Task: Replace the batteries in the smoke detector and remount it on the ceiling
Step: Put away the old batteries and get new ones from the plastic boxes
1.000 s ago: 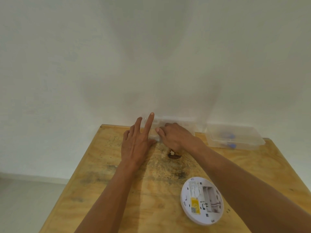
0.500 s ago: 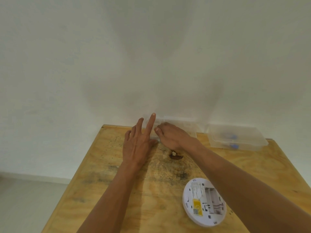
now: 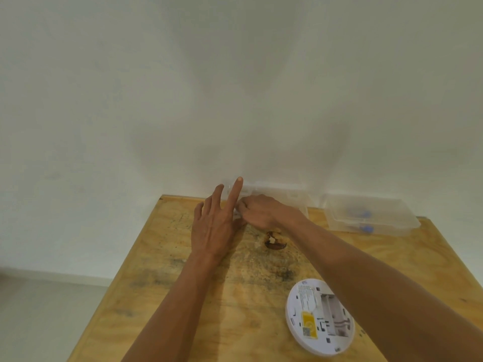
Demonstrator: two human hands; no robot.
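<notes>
The white round smoke detector (image 3: 320, 316) lies back side up at the table's near right, its battery bay uncovered and showing no batteries. A clear plastic box (image 3: 283, 195) stands against the wall at the table's far edge. My left hand (image 3: 215, 227) rests at the box's left front corner with fingers spread and the index finger pointing up; its thumb is hidden. My right hand (image 3: 261, 212) is curled on the front left edge of the same box, its fingertips touching my left hand. What the fingertips grip is hidden.
A second clear box (image 3: 371, 212) with blue items inside sits at the far right by the wall. The plywood table (image 3: 183, 296) has a dark knot (image 3: 274, 242) just behind my right wrist. Its left edge drops to the floor.
My right hand has slid a little left and away from me along the box's front, uncovering the knot in the wood. My left hand has stayed almost still.
</notes>
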